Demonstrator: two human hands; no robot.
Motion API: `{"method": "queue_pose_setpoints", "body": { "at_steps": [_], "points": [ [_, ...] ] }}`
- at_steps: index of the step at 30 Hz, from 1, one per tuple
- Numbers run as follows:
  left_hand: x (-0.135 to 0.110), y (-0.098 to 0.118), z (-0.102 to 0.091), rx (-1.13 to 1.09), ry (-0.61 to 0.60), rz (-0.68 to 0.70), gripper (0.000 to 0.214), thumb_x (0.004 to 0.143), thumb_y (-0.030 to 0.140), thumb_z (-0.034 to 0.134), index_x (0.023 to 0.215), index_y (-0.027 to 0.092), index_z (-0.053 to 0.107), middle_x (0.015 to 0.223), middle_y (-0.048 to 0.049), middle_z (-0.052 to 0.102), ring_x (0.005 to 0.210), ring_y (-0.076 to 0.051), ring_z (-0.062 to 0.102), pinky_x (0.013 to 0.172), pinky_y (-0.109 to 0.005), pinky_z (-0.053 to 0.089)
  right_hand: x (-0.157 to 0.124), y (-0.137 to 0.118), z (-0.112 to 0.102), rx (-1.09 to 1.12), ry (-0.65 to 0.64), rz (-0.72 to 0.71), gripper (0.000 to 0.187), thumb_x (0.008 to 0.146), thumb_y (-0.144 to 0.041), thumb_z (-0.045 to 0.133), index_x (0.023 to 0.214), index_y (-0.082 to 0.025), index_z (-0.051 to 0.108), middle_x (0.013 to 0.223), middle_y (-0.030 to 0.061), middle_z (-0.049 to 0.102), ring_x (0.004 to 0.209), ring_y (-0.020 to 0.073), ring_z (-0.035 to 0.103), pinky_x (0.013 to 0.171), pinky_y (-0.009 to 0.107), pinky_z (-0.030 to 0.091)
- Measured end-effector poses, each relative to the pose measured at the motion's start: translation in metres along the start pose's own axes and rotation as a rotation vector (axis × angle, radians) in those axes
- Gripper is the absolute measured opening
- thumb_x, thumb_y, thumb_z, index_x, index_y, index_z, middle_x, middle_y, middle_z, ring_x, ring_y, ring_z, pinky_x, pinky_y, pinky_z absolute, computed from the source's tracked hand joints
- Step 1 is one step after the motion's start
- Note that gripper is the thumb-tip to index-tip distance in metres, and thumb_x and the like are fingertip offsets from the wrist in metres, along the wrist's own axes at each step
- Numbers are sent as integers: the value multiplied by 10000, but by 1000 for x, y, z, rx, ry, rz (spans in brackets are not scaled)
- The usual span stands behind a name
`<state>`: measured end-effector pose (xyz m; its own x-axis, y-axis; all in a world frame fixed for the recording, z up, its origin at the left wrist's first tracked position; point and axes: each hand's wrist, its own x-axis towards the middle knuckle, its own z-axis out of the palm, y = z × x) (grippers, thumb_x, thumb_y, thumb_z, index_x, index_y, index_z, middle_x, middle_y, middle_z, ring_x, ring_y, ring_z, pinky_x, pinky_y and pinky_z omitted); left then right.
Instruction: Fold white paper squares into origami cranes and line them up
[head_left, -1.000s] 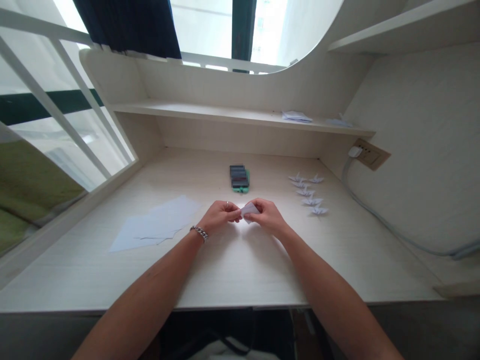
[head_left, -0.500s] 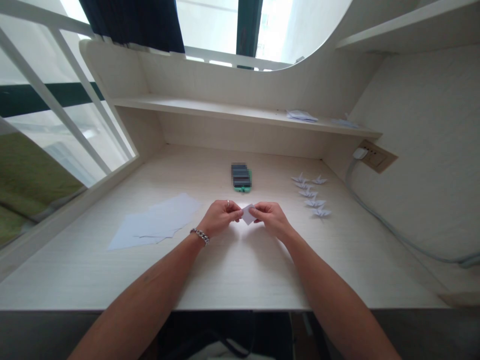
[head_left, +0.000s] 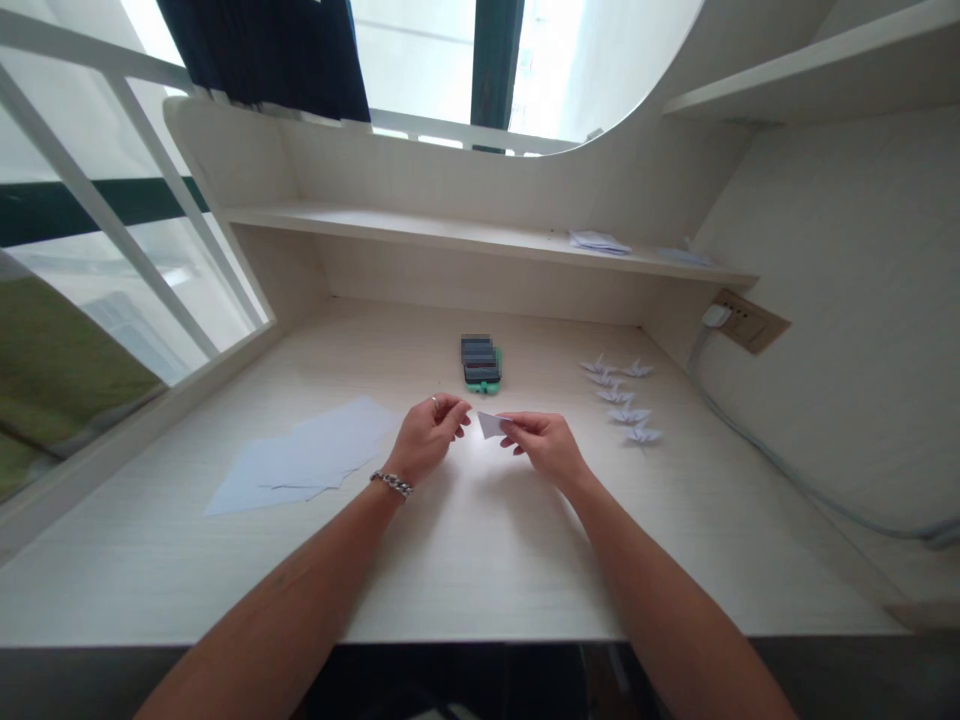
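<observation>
Between the thumb and fingers of my right hand [head_left: 546, 440] is a small folded piece of white paper [head_left: 491, 425], held just above the desk. My left hand [head_left: 429, 432], with a ring and a chain bracelet, is a short way left of the paper and does not touch it. Its fingers are curled, thumb close to the forefinger, and nothing shows in them. Several folded paper cranes [head_left: 628, 414] stand on the desk right of my right hand. Loose white sheets [head_left: 315, 450] lie overlapping to the left of my left hand.
A phone-like device [head_left: 480, 362] with a green edge, its screen blurred out, lies beyond my hands. Folded papers [head_left: 598, 242] rest on the shelf [head_left: 420, 228] at the back. A grey cable [head_left: 750, 440] runs from the wall socket [head_left: 750, 320] down the right side.
My left hand has let go of the paper and drawn slightly left. The paper, a diamond shape before, now shows a narrower, pointed outline in my right hand.
</observation>
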<state>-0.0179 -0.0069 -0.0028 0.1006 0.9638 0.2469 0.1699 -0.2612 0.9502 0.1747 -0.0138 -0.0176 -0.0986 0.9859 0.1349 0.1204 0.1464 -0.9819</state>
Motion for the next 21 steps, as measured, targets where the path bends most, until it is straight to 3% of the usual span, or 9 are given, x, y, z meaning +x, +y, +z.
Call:
{"method": "queue_pose_setpoints", "body": {
  "at_steps": [4,10,21],
  "points": [
    [-6,3,6,-158,-98,-58,446,758,388,725,1096,120,612,664,-45,698,560,-145,622,521,-244,477,-3,0,7,15,56,-121,309,760,-356,687,1013,-193,759,794,61,750,664,170,666,594,288,532],
    [-11,8,14,-312,-85,-56,351,726,344,771,977,121,669,728,-64,736,634,-153,672,592,-255,514,-7,0,14,8,53,-253,242,792,-270,672,1015,-236,759,920,48,761,718,167,665,692,317,554],
    [-9,5,15,-348,-52,-39,332,687,331,801,913,113,692,703,-60,733,618,-154,666,593,-270,519,-8,-2,15,81,11,-223,232,791,-293,681,995,-221,765,821,39,747,694,153,649,634,289,554]
  ]
}}
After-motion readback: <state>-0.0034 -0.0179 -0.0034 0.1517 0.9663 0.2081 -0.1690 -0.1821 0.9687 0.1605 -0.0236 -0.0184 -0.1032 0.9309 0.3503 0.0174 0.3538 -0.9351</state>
